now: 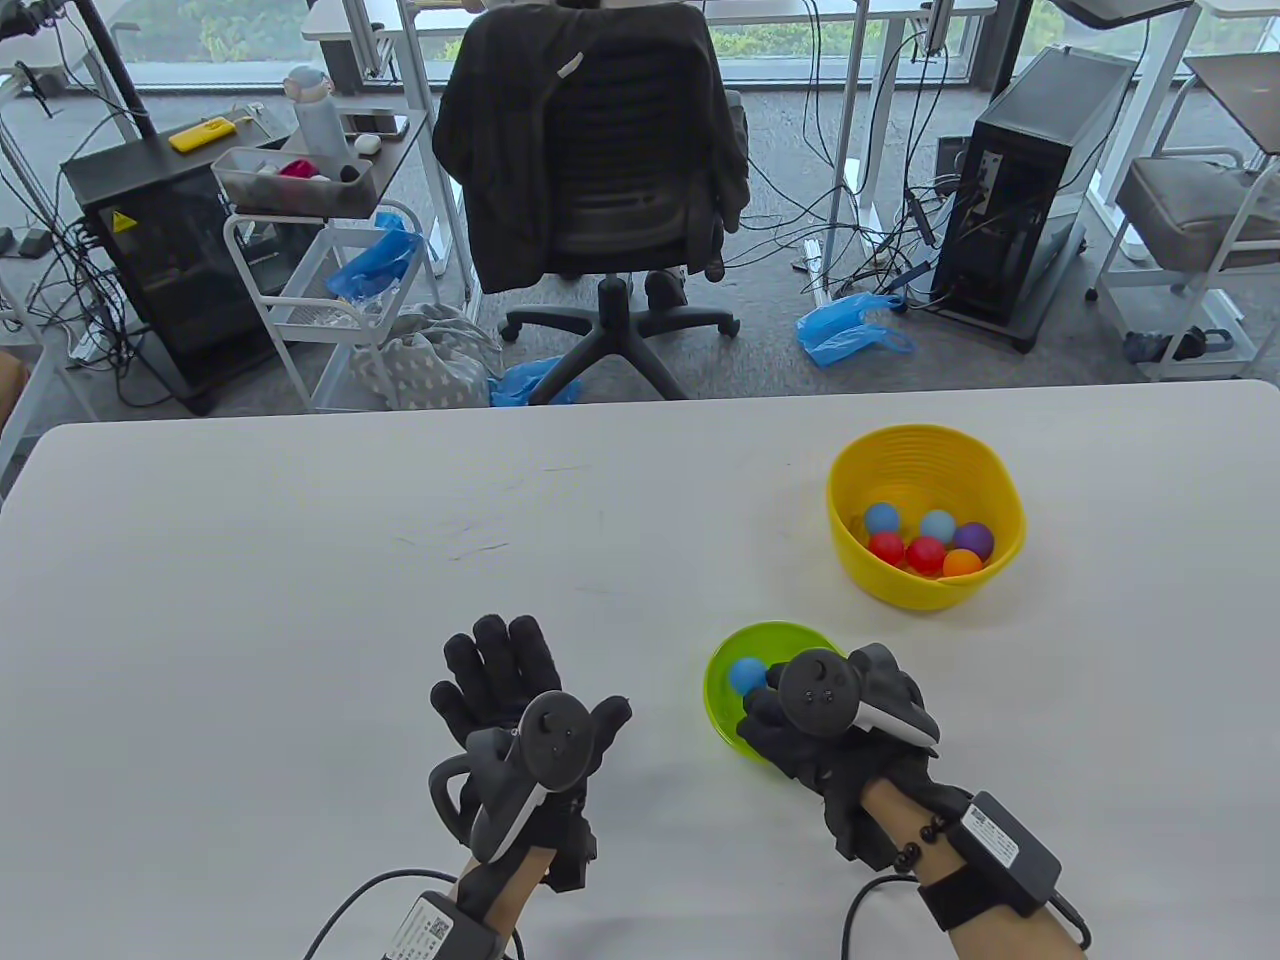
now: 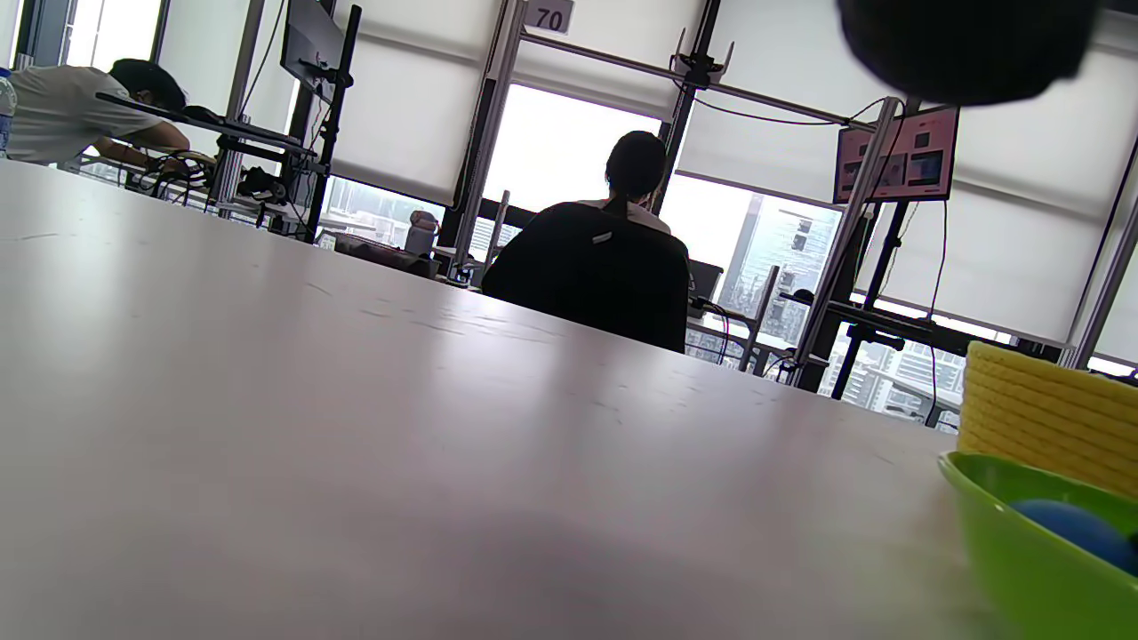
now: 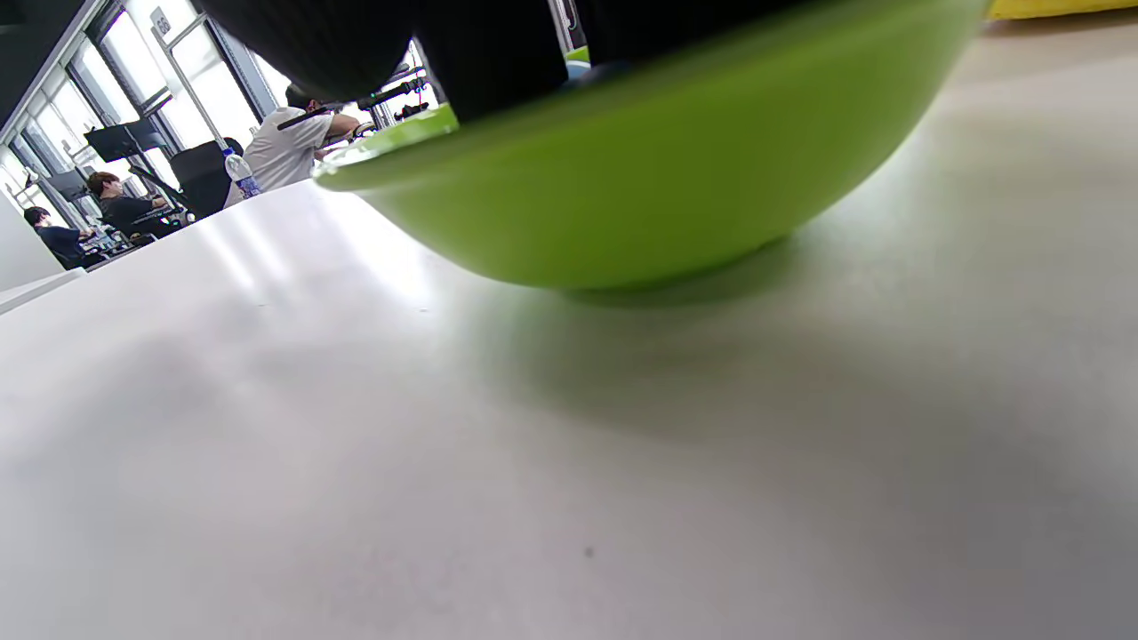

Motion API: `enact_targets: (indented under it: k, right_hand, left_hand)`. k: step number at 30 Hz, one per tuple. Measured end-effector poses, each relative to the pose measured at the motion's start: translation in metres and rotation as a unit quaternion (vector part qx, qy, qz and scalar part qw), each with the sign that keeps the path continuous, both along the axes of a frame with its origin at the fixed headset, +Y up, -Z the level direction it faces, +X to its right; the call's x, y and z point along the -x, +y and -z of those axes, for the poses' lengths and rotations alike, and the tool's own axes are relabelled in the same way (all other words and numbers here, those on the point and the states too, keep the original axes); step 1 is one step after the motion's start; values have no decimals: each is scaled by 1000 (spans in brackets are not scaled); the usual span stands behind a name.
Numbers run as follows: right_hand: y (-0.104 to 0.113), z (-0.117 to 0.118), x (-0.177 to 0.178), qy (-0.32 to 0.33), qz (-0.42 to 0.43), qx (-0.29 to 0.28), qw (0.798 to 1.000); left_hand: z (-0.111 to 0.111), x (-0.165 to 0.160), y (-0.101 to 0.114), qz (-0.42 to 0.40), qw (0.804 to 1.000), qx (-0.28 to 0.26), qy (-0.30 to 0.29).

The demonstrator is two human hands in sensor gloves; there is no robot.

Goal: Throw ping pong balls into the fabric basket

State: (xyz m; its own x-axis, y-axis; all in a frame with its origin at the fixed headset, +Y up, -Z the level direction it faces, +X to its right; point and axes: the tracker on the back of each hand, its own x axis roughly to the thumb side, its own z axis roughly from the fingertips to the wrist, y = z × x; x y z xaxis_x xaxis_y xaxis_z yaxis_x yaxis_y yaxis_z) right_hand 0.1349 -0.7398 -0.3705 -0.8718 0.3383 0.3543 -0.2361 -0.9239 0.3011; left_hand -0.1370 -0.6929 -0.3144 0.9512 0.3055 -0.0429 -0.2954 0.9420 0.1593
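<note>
A yellow fabric basket [image 1: 930,445] stands on the white table at the right and holds several coloured balls [image 1: 925,550]. Nearer me, a green bowl [image 1: 735,642] holds a blue ball [image 1: 745,676]. My right hand [image 1: 765,705] reaches over the bowl's near rim with its fingers inside, beside the blue ball; whether it grips a ball is hidden. In the right wrist view its dark fingers [image 3: 489,53] hang over the bowl [image 3: 658,178]. My left hand [image 1: 500,660] rests flat on the table left of the bowl, fingers spread and empty. The left wrist view shows the bowl [image 2: 1022,542], blue ball [image 2: 1071,526] and basket [image 2: 1040,409].
The white table [image 1: 300,560] stretches wide to the left and back. Beyond its far edge stand an office chair with a black jacket [image 1: 595,150], a white cart [image 1: 320,290] and a computer tower [image 1: 1020,190].
</note>
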Motion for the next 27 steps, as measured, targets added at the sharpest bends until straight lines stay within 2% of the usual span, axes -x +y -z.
enact_targets:
  k: [6, 17, 23, 27]
  right_hand:
    - [3, -1, -2, -5, 8, -11, 1000]
    - [38, -5, -28, -29, 78, -75, 994]
    - [56, -8, -50, -41, 158, -94, 982]
    - [65, -9, -64, -47, 240, -107, 964]
  left_hand:
    - [0, -1, -1, -5, 1000, 2, -3]
    - [0, -2, -2, -6, 1000, 4, -13]
    - [-1, -3, -2, -11, 1000, 5, -13]
    - [0, -4, -3, -9, 1000, 7, -13]
